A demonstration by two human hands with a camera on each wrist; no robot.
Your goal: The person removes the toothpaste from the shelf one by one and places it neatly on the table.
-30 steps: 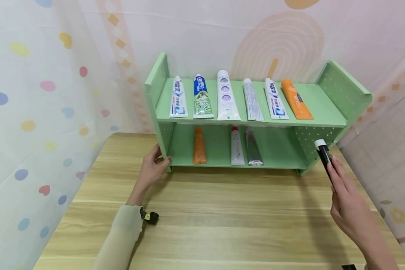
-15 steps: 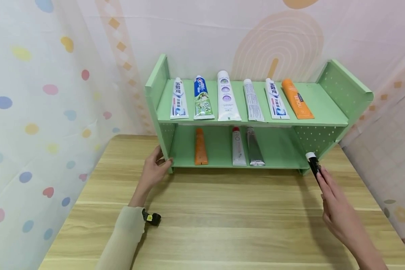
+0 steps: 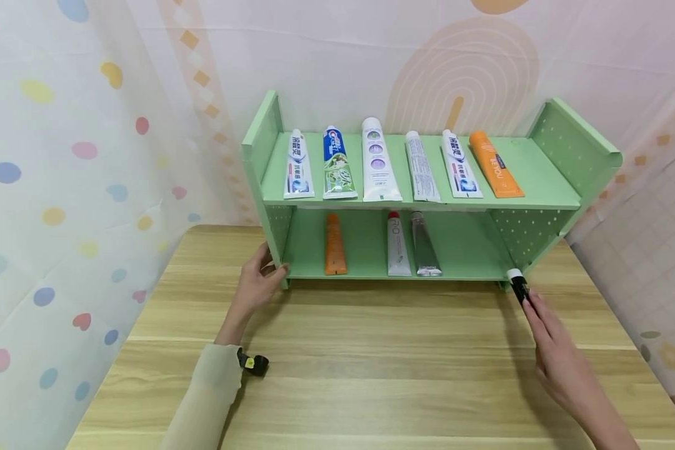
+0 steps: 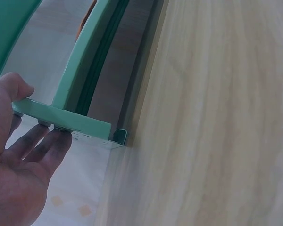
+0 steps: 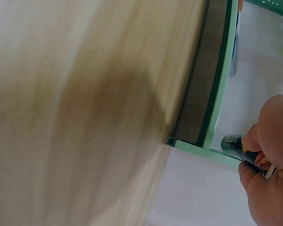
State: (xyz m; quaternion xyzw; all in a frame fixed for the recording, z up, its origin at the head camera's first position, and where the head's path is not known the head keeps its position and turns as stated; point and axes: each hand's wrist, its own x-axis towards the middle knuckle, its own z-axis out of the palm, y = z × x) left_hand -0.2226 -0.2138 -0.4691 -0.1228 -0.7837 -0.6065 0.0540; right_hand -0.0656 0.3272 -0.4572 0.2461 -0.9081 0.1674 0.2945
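Right hand (image 3: pixel 557 350) pinches a white-capped black tube (image 3: pixel 520 290) at the lower front-right corner of the green rack (image 3: pixel 467 250); left hand (image 3: pixel 255 281) grips its left edge, where firm bracing should prevent sliding.

In the lower left of the head view, the left sleeve (image 3: pixel 202 394) is a plain, pale, muted green-beige, long and fairly loose. Its cuff (image 3: pixel 226 355) has a slightly wavy edge. Beside the cuff juts a small black block (image 3: pixel 260 367) with rounded corners, and next to it shows a bright yellow patch (image 3: pixel 250 362). The left hand (image 3: pixel 257 280) is bare; so are the right hand (image 3: pixel 557 350) and right forearm (image 3: pixel 596 411), in the lower right.
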